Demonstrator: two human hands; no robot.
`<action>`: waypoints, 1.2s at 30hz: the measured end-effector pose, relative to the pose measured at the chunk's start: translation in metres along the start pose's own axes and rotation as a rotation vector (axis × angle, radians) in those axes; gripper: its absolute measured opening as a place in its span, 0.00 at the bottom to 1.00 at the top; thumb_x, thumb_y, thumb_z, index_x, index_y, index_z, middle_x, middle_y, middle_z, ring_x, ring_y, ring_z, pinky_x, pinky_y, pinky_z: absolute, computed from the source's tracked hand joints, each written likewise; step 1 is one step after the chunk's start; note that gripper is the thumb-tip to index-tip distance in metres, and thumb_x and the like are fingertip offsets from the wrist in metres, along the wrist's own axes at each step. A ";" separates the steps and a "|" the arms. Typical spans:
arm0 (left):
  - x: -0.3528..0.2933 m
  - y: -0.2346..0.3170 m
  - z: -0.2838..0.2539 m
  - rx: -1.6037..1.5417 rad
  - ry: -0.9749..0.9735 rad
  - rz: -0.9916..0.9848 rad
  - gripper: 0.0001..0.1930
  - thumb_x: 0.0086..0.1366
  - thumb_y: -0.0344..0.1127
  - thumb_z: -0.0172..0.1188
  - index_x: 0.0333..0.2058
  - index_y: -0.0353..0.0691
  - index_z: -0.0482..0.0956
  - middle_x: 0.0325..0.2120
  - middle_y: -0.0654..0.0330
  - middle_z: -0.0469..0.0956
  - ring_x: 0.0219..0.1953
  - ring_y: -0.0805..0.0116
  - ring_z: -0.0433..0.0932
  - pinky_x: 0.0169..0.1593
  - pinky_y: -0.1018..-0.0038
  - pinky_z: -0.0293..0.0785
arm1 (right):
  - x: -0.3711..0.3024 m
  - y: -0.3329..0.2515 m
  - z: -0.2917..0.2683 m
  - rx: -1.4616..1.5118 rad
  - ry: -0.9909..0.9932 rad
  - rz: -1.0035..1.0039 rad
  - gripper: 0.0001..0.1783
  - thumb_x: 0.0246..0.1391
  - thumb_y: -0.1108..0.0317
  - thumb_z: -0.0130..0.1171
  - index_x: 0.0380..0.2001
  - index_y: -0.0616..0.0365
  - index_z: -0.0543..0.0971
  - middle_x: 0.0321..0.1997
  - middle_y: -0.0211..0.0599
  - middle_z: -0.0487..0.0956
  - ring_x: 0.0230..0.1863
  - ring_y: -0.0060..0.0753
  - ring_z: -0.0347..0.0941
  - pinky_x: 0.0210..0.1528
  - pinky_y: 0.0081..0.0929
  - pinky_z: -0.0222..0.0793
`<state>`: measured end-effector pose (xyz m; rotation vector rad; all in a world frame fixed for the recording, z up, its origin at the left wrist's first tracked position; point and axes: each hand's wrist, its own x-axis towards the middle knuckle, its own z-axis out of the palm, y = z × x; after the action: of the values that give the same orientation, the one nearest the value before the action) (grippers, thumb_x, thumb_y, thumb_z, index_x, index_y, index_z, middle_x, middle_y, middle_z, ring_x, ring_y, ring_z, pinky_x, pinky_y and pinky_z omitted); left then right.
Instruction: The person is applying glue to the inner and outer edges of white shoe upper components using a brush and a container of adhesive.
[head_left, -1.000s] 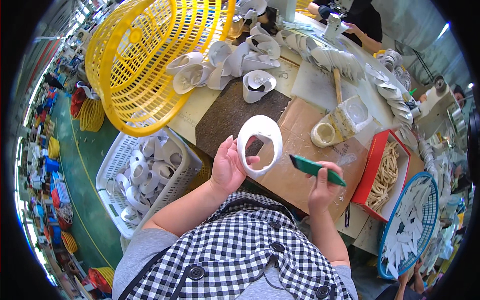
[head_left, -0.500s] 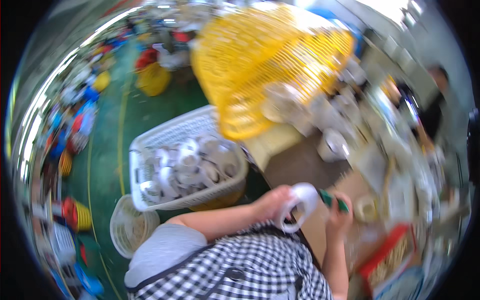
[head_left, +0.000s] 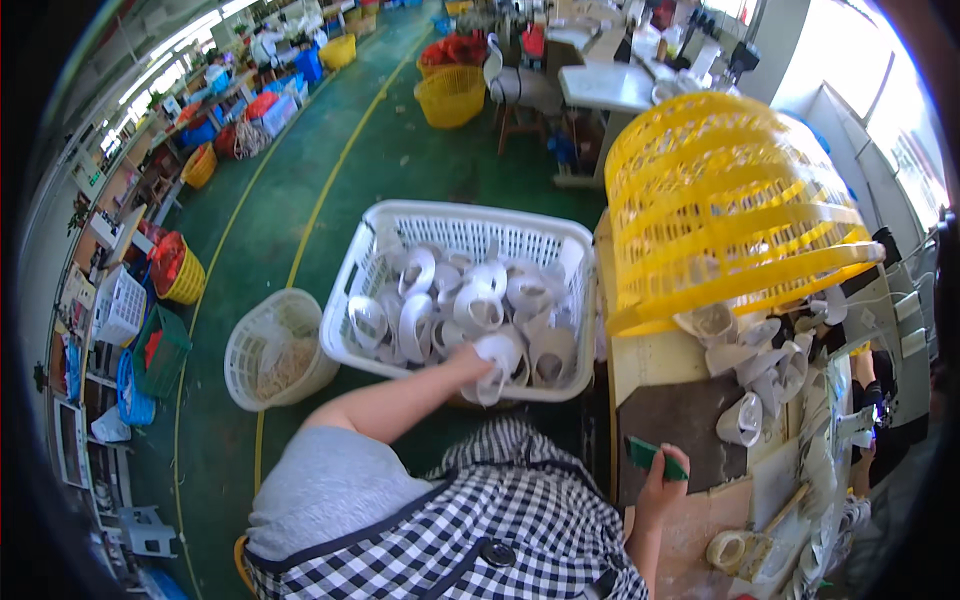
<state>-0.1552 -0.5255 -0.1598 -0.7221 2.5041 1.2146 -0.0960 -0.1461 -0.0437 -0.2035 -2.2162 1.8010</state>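
Note:
My left hand (head_left: 482, 364) reaches into the near side of a white plastic basket (head_left: 345, 330), closed on a white curved loop-shaped piece (head_left: 503, 348). Many similar white and grey loops (head_left: 478, 307) lie heaped inside that basket. On the right, my right hand (head_left: 657, 492) grips a flat green handheld tool (head_left: 640, 454) over the edge of the dark mat (head_left: 670, 420). Its exact kind is unclear. Beyond that hand, a white ring-like piece (head_left: 740, 420) stands on the mat's right edge, close to more white pieces (head_left: 775, 365).
A tipped yellow slatted basket (head_left: 720, 220) sits on the worktable (head_left: 640, 362), mouth toward the white pieces. A round white bin (head_left: 240, 360) with scraps stands on the green floor, left of the white basket. A roll of tape (head_left: 727, 549) lies at the near right.
My left hand has moved left from beside my right hand to the white basket, carrying the white loop. The view has swung left. My right hand still holds the green tool.

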 end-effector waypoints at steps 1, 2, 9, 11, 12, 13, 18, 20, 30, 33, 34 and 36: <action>-0.013 0.005 -0.021 0.062 -0.013 -0.071 0.24 0.48 0.49 0.62 0.36 0.33 0.81 0.35 0.42 0.79 0.44 0.49 0.77 0.48 0.63 0.72 | 0.000 -0.002 0.003 -0.024 -0.010 0.031 0.05 0.58 0.73 0.55 0.38 0.58 0.74 0.32 0.29 0.73 0.28 0.19 0.70 0.28 0.16 0.67; -0.020 0.004 -0.038 0.125 -0.017 -0.133 0.23 0.49 0.48 0.61 0.36 0.31 0.81 0.36 0.40 0.78 0.47 0.46 0.75 0.51 0.62 0.70 | 0.005 -0.004 0.011 -0.032 -0.042 0.034 0.05 0.58 0.72 0.55 0.38 0.58 0.74 0.32 0.29 0.74 0.28 0.19 0.70 0.28 0.15 0.67; -0.009 -0.034 -0.083 0.125 0.055 0.007 0.41 0.48 0.38 0.64 0.58 0.28 0.55 0.41 0.42 0.74 0.45 0.50 0.74 0.48 0.63 0.73 | 0.005 0.001 0.024 -0.097 -0.055 0.077 0.07 0.59 0.69 0.55 0.39 0.58 0.74 0.33 0.29 0.73 0.29 0.19 0.69 0.29 0.16 0.67; -0.004 -0.026 -0.108 -0.116 0.004 -0.059 0.39 0.49 0.38 0.66 0.57 0.31 0.57 0.38 0.51 0.75 0.34 0.63 0.78 0.36 0.69 0.77 | 0.001 0.000 0.028 -0.086 -0.041 0.083 0.06 0.59 0.70 0.55 0.39 0.58 0.74 0.32 0.29 0.73 0.29 0.18 0.69 0.29 0.15 0.66; 0.006 -0.029 -0.116 -0.112 0.006 -0.062 0.39 0.49 0.38 0.66 0.57 0.31 0.57 0.38 0.51 0.75 0.34 0.63 0.78 0.36 0.69 0.77 | -0.002 -0.001 0.031 -0.076 -0.023 0.084 0.06 0.59 0.71 0.54 0.39 0.57 0.74 0.32 0.28 0.73 0.29 0.17 0.69 0.29 0.15 0.65; 0.019 -0.033 -0.125 -0.304 0.004 -0.074 0.37 0.52 0.37 0.64 0.58 0.33 0.57 0.37 0.51 0.75 0.33 0.64 0.78 0.34 0.70 0.76 | -0.005 -0.001 0.033 -0.074 -0.022 0.087 0.06 0.59 0.71 0.54 0.39 0.57 0.74 0.32 0.28 0.73 0.29 0.17 0.69 0.29 0.15 0.65; 0.087 -0.052 -0.158 -0.700 0.133 -0.061 0.27 0.62 0.37 0.57 0.57 0.38 0.60 0.39 0.56 0.76 0.33 0.70 0.78 0.35 0.70 0.76 | -0.013 0.006 0.039 -0.115 0.017 0.092 0.07 0.59 0.70 0.54 0.40 0.58 0.73 0.32 0.29 0.73 0.29 0.18 0.69 0.29 0.15 0.67; 0.134 -0.092 -0.155 -0.790 0.358 -0.086 0.28 0.66 0.42 0.52 0.60 0.37 0.56 0.41 0.52 0.76 0.34 0.65 0.78 0.38 0.71 0.76 | -0.015 0.003 0.045 -0.126 0.038 0.111 0.07 0.59 0.70 0.54 0.40 0.58 0.73 0.32 0.29 0.73 0.29 0.18 0.69 0.29 0.15 0.67; 0.254 -0.219 -0.111 0.480 0.189 -0.400 0.38 0.62 0.49 0.50 0.66 0.45 0.45 0.64 0.33 0.42 0.64 0.39 0.51 0.66 0.56 0.51 | -0.019 0.001 0.045 -0.294 0.123 0.137 0.06 0.53 0.73 0.58 0.35 0.60 0.78 0.35 0.38 0.79 0.38 0.29 0.75 0.42 0.24 0.69; 0.204 -0.131 -0.123 0.510 0.576 -0.345 0.41 0.62 0.63 0.43 0.66 0.44 0.46 0.59 0.40 0.61 0.60 0.43 0.61 0.59 0.49 0.59 | -0.012 -0.013 0.034 -0.437 0.210 0.026 0.06 0.53 0.73 0.57 0.36 0.60 0.78 0.33 0.39 0.79 0.37 0.32 0.76 0.40 0.24 0.69; 0.211 -0.161 -0.140 0.565 0.702 -0.320 0.37 0.65 0.59 0.43 0.65 0.44 0.50 0.60 0.45 0.61 0.60 0.45 0.62 0.57 0.48 0.60 | -0.005 -0.013 0.030 -0.431 0.235 0.029 0.06 0.53 0.73 0.57 0.36 0.60 0.78 0.33 0.39 0.79 0.37 0.32 0.76 0.40 0.24 0.69; 0.207 -0.146 -0.146 0.522 0.704 -0.127 0.29 0.67 0.54 0.43 0.59 0.40 0.62 0.56 0.49 0.67 0.56 0.50 0.68 0.52 0.52 0.65 | 0.004 -0.008 0.013 -0.337 0.311 0.222 0.05 0.53 0.72 0.54 0.32 0.61 0.76 0.30 0.41 0.77 0.34 0.38 0.75 0.38 0.29 0.69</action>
<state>-0.2532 -0.7833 -0.2562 -1.2862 3.0442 0.2236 -0.1029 -0.1586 -0.0381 -0.7699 -2.3172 1.3613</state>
